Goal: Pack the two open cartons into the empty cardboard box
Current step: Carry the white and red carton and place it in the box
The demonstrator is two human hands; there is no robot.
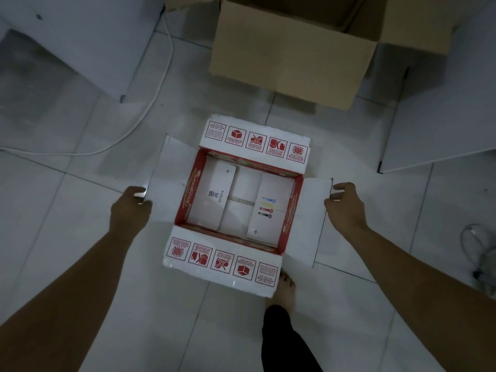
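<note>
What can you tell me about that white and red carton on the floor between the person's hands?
The white cardboard carton with red trim sits upright on the grey tiled floor, all four flaps folded outward. Two flaps carry red handling symbols; the side flaps are plain. Its inner walls are red, and white flaps lie on its bottom. The left hand grips the left flap's edge; the right hand is at the right flap's edge.

— What is the person wearing on the arms?
— Nothing that shows. Both forearms are bare up to the picture's edge, with no sleeve, watch or band on the left hand (131,208) or the right hand (346,208).
— Any rings?
— None that I can make out.
— And lower down?
— A black trouser leg (284,342), ending above a bare foot (285,287) with no shoe or sock.
</note>
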